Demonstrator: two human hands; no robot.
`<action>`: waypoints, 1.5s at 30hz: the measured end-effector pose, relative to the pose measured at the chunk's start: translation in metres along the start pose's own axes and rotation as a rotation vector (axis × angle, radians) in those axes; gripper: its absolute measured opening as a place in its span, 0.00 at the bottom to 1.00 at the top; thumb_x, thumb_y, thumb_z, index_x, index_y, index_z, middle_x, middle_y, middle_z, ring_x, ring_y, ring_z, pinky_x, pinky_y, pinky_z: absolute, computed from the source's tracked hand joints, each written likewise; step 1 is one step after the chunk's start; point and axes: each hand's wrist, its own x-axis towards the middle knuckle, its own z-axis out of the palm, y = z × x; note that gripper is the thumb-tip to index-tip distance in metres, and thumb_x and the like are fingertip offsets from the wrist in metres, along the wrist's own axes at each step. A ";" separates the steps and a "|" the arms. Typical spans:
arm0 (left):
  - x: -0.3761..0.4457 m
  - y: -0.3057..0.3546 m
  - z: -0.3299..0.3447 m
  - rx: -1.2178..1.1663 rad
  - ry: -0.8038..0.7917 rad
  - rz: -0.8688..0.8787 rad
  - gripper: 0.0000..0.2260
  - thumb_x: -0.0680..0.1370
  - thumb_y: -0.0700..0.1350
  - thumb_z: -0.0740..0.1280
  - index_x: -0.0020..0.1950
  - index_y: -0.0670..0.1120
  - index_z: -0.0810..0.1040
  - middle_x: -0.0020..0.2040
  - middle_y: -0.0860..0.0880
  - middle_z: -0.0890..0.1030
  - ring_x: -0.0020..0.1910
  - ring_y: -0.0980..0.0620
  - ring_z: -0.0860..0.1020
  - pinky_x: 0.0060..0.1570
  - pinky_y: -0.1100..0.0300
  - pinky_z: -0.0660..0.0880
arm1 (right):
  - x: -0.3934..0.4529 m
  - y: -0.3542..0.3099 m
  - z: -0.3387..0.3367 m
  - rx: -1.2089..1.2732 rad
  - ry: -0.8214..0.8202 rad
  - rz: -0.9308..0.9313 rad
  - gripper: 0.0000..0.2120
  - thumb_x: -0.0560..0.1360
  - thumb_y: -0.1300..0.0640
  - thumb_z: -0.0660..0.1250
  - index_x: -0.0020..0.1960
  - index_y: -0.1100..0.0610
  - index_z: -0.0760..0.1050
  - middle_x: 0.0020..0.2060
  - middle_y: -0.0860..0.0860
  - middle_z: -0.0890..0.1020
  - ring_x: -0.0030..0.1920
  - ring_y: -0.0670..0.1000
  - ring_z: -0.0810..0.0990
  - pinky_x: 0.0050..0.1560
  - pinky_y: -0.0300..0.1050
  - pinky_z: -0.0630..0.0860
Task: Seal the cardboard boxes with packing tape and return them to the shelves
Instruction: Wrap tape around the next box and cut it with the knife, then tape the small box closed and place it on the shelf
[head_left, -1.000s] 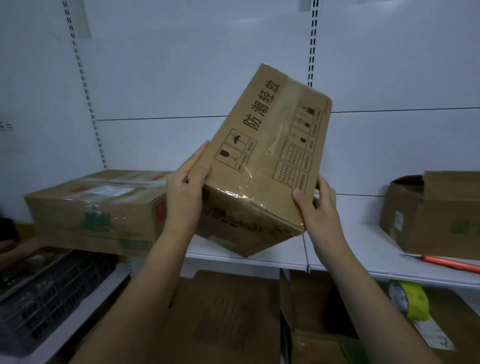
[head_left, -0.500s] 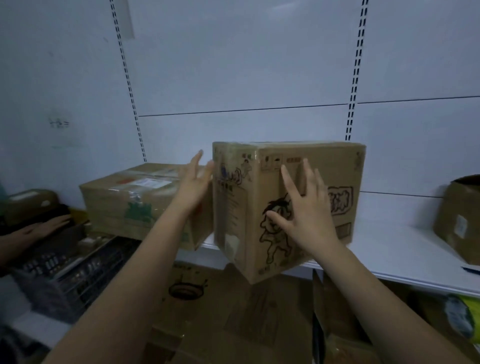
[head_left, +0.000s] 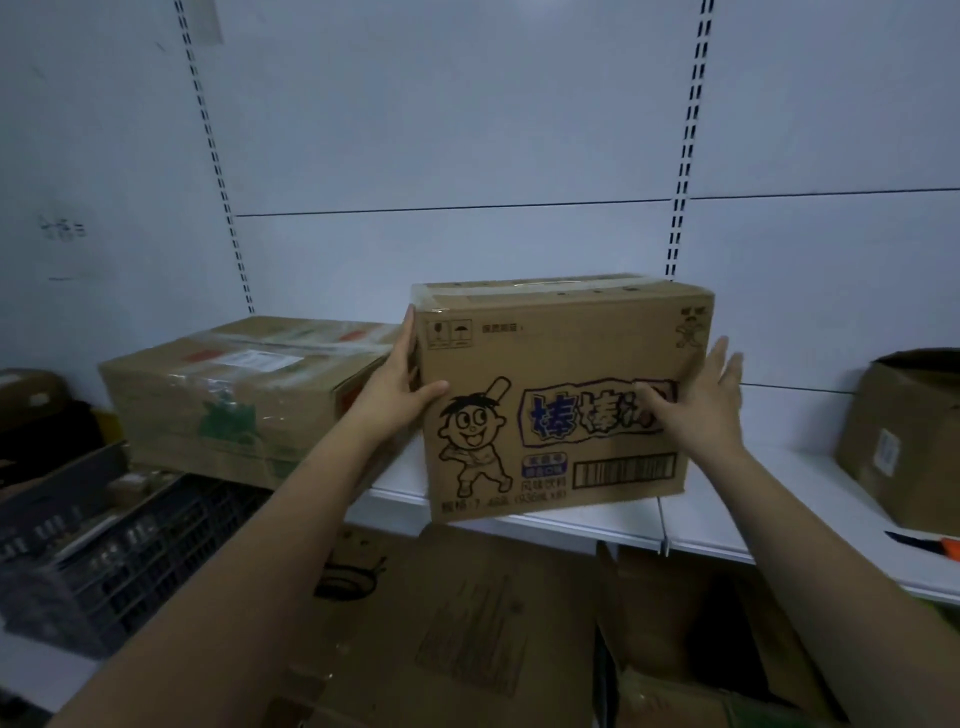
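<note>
Brown cardboard box (head_left: 561, 395) with cartoon print stands upright on white shelf (head_left: 623, 525), front edge overhanging slightly, tape across top. Left hand (head_left: 400, 395) grasps box's left corner, thumb on front face, fingers round side. Right hand (head_left: 696, 400) flat against right front edge, fingers straight, released. Taped larger box (head_left: 234, 400) just left. Open box (head_left: 904, 441) far right; orange-handled knife (head_left: 930, 545) on shelf near it.

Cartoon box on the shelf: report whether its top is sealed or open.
Sealed. The cartoon box stands upright on the shelf, flaps flat, with a tape strip along its top.
</note>
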 end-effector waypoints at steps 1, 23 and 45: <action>0.007 -0.004 0.002 0.083 0.074 -0.021 0.43 0.78 0.42 0.71 0.81 0.61 0.46 0.74 0.51 0.71 0.70 0.51 0.72 0.70 0.47 0.70 | 0.007 0.005 -0.002 0.053 -0.050 0.042 0.59 0.70 0.38 0.74 0.80 0.54 0.33 0.80 0.59 0.46 0.80 0.61 0.49 0.77 0.59 0.52; 0.018 -0.095 -0.038 0.859 0.151 -0.370 0.39 0.71 0.63 0.72 0.76 0.52 0.61 0.73 0.42 0.64 0.76 0.26 0.43 0.67 0.28 0.65 | 0.005 -0.019 0.090 -0.253 0.185 0.050 0.37 0.70 0.36 0.72 0.59 0.66 0.69 0.54 0.64 0.74 0.52 0.66 0.77 0.40 0.52 0.72; -0.049 0.045 0.277 0.268 -0.335 0.507 0.12 0.80 0.46 0.66 0.64 0.51 0.78 0.59 0.53 0.77 0.58 0.53 0.76 0.53 0.58 0.74 | -0.051 0.094 -0.132 -0.302 0.321 -0.243 0.16 0.80 0.54 0.64 0.64 0.60 0.75 0.58 0.56 0.77 0.58 0.56 0.76 0.55 0.51 0.74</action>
